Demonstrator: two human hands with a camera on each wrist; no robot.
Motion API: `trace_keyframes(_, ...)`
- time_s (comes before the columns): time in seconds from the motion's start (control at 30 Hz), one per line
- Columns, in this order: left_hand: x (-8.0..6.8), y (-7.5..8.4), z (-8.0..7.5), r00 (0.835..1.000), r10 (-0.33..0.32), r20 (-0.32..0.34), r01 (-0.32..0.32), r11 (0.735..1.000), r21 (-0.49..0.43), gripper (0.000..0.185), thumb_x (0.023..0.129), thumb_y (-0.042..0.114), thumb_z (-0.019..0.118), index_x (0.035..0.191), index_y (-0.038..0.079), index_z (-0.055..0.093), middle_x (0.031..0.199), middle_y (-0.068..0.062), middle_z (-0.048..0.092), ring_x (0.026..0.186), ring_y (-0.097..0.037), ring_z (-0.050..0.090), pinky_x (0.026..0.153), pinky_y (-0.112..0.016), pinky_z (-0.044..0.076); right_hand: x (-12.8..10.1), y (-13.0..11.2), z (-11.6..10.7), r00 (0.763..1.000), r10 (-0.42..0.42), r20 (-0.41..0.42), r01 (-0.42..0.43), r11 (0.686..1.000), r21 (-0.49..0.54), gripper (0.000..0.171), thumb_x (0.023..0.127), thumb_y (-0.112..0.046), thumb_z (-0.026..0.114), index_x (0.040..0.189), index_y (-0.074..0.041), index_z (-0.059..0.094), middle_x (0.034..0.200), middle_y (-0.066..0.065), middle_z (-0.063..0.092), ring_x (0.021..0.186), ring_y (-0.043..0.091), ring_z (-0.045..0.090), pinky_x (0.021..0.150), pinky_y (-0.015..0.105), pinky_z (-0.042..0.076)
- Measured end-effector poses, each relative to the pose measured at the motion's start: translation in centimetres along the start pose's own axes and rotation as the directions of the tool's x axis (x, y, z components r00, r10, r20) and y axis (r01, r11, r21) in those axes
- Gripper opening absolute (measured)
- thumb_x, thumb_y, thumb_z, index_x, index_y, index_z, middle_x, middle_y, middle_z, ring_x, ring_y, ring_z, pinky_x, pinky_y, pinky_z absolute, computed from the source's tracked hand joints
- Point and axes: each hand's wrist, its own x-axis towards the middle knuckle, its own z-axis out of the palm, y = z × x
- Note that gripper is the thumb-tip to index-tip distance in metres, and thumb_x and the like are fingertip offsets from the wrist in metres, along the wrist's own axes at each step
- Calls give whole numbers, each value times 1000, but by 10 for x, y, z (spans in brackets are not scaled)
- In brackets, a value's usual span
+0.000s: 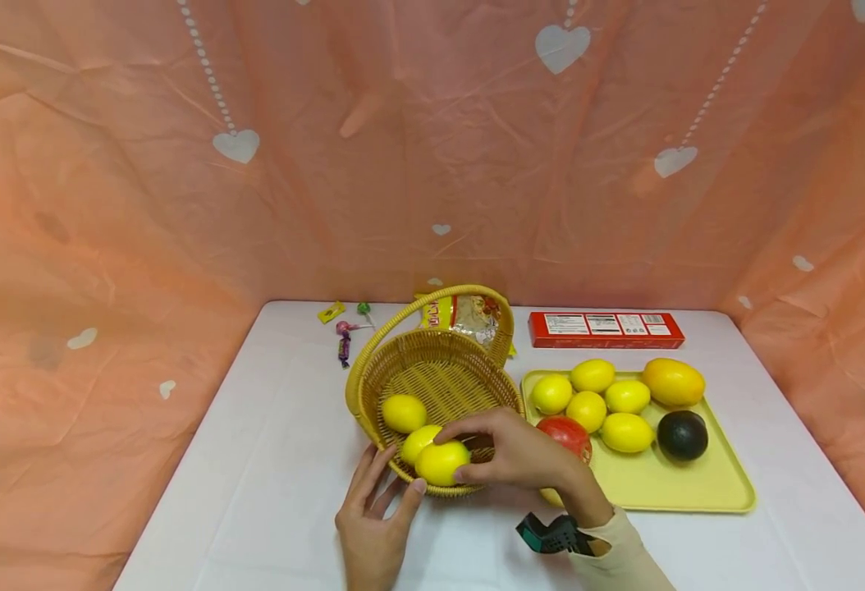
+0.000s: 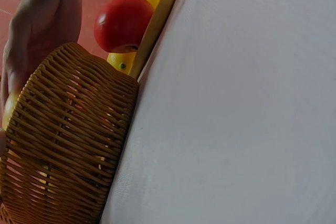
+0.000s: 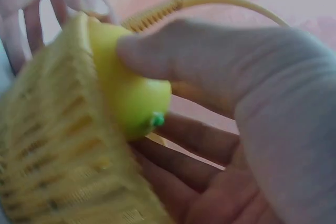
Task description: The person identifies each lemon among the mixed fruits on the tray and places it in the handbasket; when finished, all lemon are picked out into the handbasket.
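Note:
In the head view, my right hand point(image 1: 524, 455) pinches a yellow lemon point(image 1: 441, 465) between thumb and fingers at the near inside edge of a wicker basket point(image 1: 443, 386). The right wrist view shows the thumb lying across this lemon point(image 3: 139, 95), whose green-tipped end faces out. Two more lemons, one at the left point(image 1: 404, 413) and one partly covered point(image 1: 419, 443), lie in the basket. With finger and thumb on the rim, my left hand point(image 1: 373, 517) holds the basket at its near left. Only a sliver of that hand shows in the left wrist view.
Right of the basket, a yellow tray point(image 1: 669, 488) bears several lemons point(image 1: 627, 432), a mango point(image 1: 674, 382), a dark round fruit point(image 1: 682, 436) and a red fruit point(image 1: 565, 435). Behind are a red box point(image 1: 606, 330), a snack bag point(image 1: 469, 318) and wrapped candies point(image 1: 344, 349).

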Motion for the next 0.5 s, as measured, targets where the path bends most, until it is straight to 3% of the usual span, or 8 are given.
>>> trace_keyframes(0.23,0,-2,-1,1000,-7,-10,7,1000,3,55,89,2,91,141,6,73,167,-22,46,143,-16,58,103,-24,62,13,-11,14,998,-50,-44,43,989,-139,40,92,-20,89,130,-18,79,132,-4,79,121,11,71,109,34,61)
trace_keyframes(0.33,1,-3,0,1000,2,-9,-2,1000,0,57,88,0,90,142,2,72,167,-22,46,139,-8,59,103,-25,63,7,-12,9,996,-41,-75,35,996,-82,41,93,-20,89,132,-15,79,133,-1,79,123,15,72,110,34,62)
trace_keyframes(0.5,0,-3,0,1000,4,-9,-4,1000,-6,59,87,-5,89,143,-1,70,167,-21,46,138,-3,59,104,-25,63,-17,0,-8,986,-43,-160,60,993,106,42,96,-10,86,136,-8,77,135,8,78,125,17,73,109,35,63)
